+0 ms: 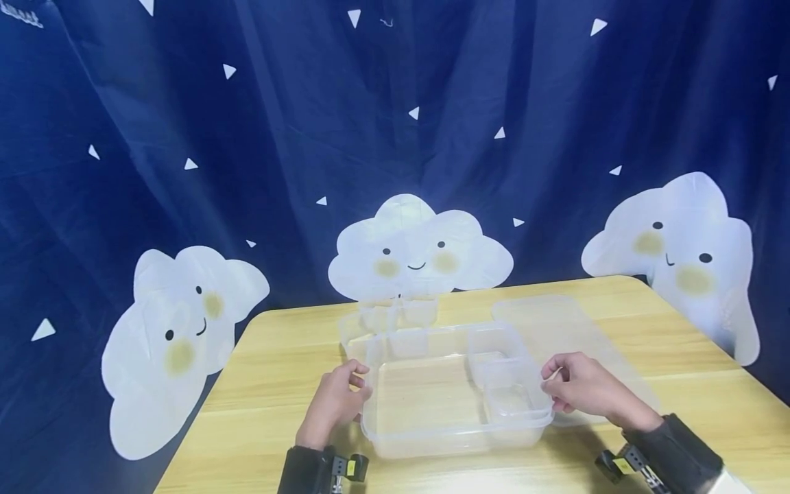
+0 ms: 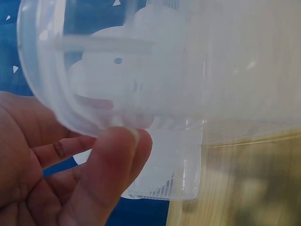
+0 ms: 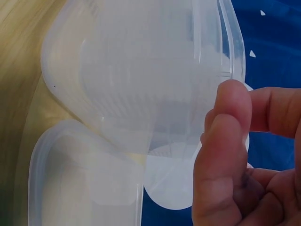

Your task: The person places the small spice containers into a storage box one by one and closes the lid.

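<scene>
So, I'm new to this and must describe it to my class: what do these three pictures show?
There is no robot here, just a person's bare left hand and right hand. The wide picture comes from a camera on the head, looking forward and down; each close-up comes from a camera on one wrist. Between the hands is a clear plastic box with small compartments along its right side. Each hand pinches the edge nearest it; whether the box touches the table is hard to tell. On the table lie what looks like a flat lid and, behind the box, another clear plastic piece, partly hidden.
</scene>
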`<state>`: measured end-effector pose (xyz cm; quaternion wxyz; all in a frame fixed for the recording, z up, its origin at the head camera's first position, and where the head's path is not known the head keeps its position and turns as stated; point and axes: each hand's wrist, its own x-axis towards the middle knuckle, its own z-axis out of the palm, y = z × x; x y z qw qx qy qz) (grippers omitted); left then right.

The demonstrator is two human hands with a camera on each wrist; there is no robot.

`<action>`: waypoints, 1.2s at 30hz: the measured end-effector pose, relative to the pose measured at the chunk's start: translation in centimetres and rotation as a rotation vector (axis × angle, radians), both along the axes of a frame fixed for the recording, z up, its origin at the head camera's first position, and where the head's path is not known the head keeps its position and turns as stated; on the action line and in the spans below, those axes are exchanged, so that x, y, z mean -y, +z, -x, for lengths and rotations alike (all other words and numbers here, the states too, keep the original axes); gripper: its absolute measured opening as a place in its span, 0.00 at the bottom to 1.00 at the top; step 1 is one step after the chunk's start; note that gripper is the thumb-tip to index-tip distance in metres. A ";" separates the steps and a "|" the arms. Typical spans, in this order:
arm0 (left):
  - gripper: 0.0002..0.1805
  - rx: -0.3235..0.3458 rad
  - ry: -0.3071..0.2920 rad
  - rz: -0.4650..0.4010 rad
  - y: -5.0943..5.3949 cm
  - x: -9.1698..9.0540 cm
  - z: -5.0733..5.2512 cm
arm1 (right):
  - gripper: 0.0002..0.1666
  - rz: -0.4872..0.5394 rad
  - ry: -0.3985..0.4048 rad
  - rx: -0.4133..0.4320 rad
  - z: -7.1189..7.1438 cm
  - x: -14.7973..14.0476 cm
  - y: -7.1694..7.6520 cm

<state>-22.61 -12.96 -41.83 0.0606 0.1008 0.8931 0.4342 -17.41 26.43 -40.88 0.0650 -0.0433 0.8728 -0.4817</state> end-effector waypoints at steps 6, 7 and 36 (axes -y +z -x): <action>0.19 0.018 0.014 -0.002 -0.2 0.0 -0.1 | 0.06 -0.006 -0.006 0.006 -0.1 0.1 -0.1; 0.18 0.021 0.016 -0.002 -0.2 0.0 -0.1 | 0.06 -0.011 -0.010 0.002 -0.1 0.1 -0.1; 0.19 0.002 0.007 0.007 0.0 0.0 0.0 | 0.03 -0.202 -0.091 -0.162 -0.3 1.0 -0.6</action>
